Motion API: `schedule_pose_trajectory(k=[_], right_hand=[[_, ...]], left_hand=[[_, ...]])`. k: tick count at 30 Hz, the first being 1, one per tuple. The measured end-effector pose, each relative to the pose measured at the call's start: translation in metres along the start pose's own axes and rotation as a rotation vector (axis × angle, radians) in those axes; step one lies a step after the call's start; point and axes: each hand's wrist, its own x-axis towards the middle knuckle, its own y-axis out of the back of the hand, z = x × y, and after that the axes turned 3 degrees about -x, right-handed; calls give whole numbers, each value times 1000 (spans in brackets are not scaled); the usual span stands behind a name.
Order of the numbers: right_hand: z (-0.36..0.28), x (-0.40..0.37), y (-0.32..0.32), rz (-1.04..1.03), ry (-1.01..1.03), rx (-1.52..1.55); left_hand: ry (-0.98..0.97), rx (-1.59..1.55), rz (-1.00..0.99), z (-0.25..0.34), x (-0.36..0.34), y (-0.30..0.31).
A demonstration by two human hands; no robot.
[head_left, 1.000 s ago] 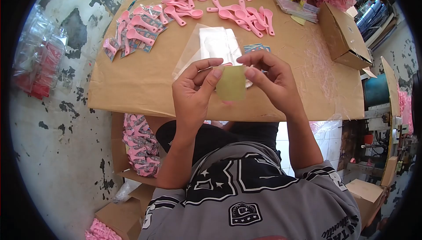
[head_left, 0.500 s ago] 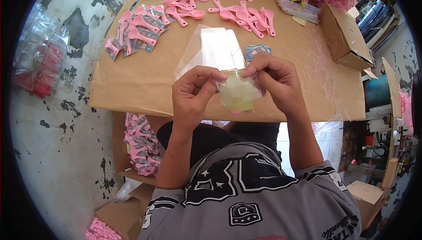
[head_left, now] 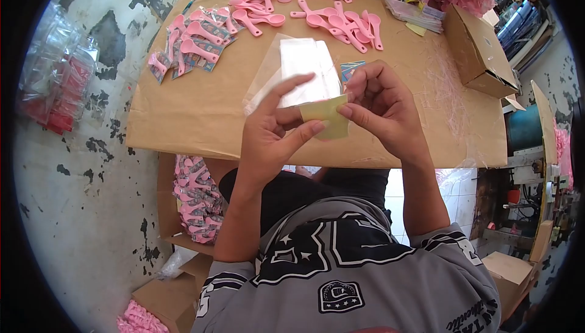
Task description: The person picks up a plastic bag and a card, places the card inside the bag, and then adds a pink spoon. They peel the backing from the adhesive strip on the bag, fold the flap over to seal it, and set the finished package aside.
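Observation:
Both hands meet over the near edge of a cardboard-covered table [head_left: 195, 113]. My left hand [head_left: 271, 135] and my right hand [head_left: 381, 110] pinch a small yellowish packet [head_left: 329, 116] in clear plastic between thumbs and fingers. My left index finger points up along its edge. Just behind the hands lies a stack of clear plastic bags [head_left: 301, 68], with a small printed card [head_left: 352, 68] beside it.
Loose pink spoons [head_left: 332, 19] are scattered at the table's far side, and bagged pink spoons [head_left: 192, 43] lie at the far left. An open cardboard box [head_left: 475, 53] stands at the right. A box of packed spoons [head_left: 195, 202] sits below the table by my left knee.
The packet has risen slightly from the table edge. My left fingers have spread, with the index finger now stretched upward, and my right hand has shifted its pinch to the packet's top right corner.

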Motion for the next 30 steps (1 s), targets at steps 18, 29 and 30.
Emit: schedule_pose_trajectory(k=[18,29,30], right_hand=[[-3,-8,126,475,234,-1501],[22,-4,63,311,-357,-872],[24,-4,65,316,-371,-834]], left_hand=[[-312,1211,242,36,36,123],[149,1135,124,-6,82,117],[176,1094,142,-5,83,119]])
